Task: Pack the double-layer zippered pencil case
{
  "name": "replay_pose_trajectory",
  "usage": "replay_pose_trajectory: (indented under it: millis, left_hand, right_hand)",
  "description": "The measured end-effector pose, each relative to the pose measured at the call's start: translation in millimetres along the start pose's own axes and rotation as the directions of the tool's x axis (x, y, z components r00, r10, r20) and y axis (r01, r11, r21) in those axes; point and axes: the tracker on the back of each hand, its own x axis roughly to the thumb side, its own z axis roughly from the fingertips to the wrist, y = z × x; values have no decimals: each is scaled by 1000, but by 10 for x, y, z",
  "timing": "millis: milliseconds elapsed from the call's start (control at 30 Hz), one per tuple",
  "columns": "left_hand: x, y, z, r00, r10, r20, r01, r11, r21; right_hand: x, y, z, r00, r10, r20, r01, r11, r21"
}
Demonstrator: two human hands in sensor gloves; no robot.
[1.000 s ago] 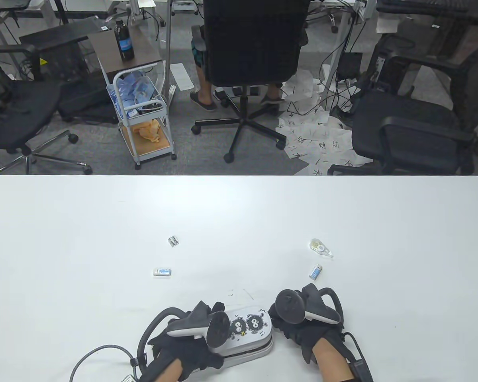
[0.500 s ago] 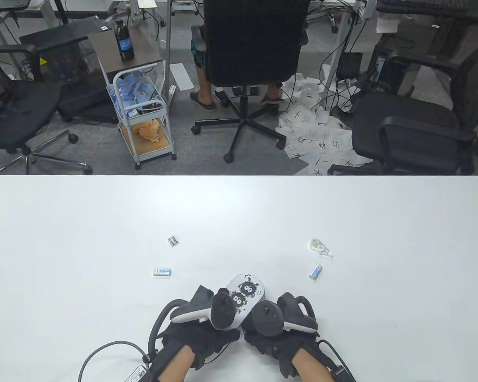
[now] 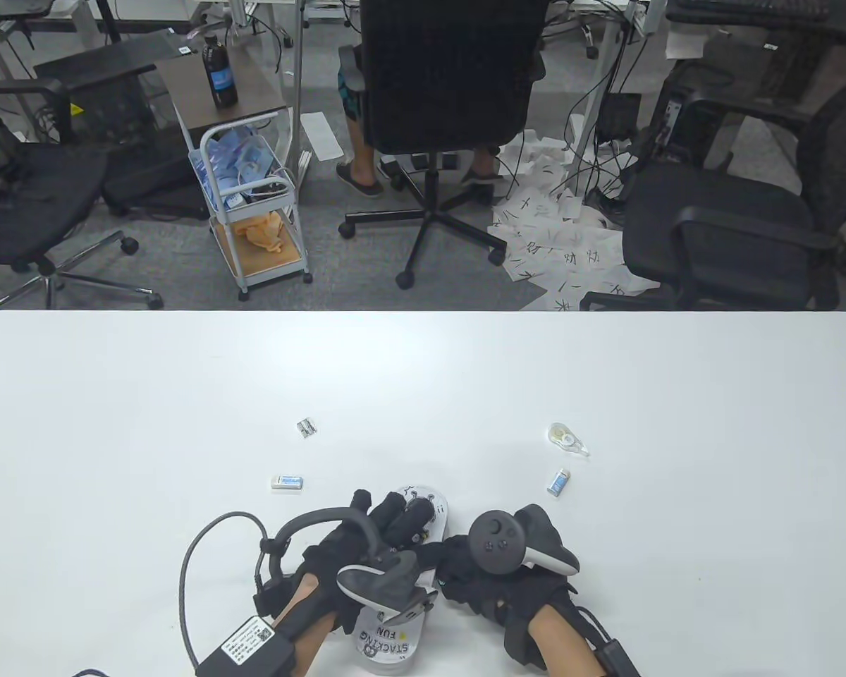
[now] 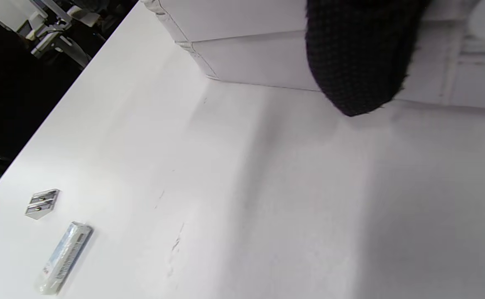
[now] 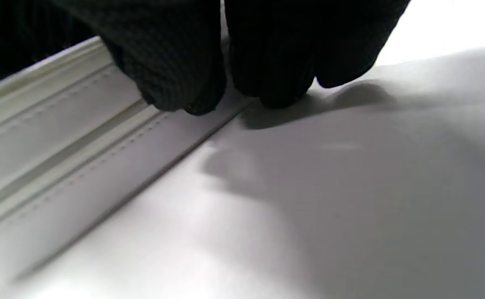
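White table (image 3: 423, 381), near edge: pencil case (image 3: 388, 638) lying lengthwise. Left hand (image 3: 366, 543) fingers curled over its far end; right hand (image 3: 479, 578) fingertips (image 5: 176, 83) pinching its side seam.

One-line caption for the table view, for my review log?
Both gloved hands, left and right, hold the pencil case; stationery lies scattered beyond.

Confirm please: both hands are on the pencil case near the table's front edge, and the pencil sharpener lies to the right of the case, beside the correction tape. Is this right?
Not quite. In the table view the pencil sharpener lies left of the pencil case, above the left eraser. The correction tape is on the right. Both the left hand and right hand are on the case.
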Motion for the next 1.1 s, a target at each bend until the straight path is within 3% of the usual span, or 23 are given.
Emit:
replay_pose_trajectory:
  millis: [100, 200, 267, 400, 467, 600, 733, 867, 967, 1033, 1100]
  left_hand:
    - [-62, -4, -72, 997, 61, -48, -65, 995, -70]
    - [-92, 45, -93, 997, 54, -52, -56, 998, -35]
    - [-130, 53, -99, 988, 142, -55, -142, 990, -3]
    - [-251, -34, -80, 924, 371, -94, -371, 928, 13]
    - [-300, -90, -53, 901, 412, -138, -420, 907, -35]
    - [-417, -255, 41, 842, 506, -188, -509, 860, 35]
    - [-427, -330, 64, 797, 553, -242, -551, 830, 82]
    - [-442, -308, 46, 789, 545, -284, -541, 835, 100]
    - [-422, -308, 1, 797, 537, -276, -531, 841, 104]
    - [-425, -306, -9, 804, 523, -282, -513, 851, 114]
    - [-430, -352, 1, 772, 575, -273, -559, 817, 140]
  right_hand:
    - [-1, -10, -3, 1000, -16, -1, 16, 1000, -7]
    - [9, -50, 15, 995, 99, -25, -99, 995, -17]
    - [-27, -108, 49, 979, 197, -56, -199, 979, -31]
    - [-182, -218, 144, 966, 217, -138, -231, 968, -95]
    - [-257, -235, 165, 963, 209, -171, -228, 968, -103]
    - [-355, -320, 231, 934, 280, -221, -307, 946, -102]
    - [-275, -405, 265, 959, 233, -162, -260, 949, -176]
    - [-190, -400, 252, 978, 188, -92, -199, 970, -138]
    - [-34, -282, 201, 962, 268, -54, -272, 958, -88]
    - [117, -170, 163, 964, 264, -31, -266, 952, -150]
    - [173, -129, 154, 945, 319, -67, -326, 923, -206]
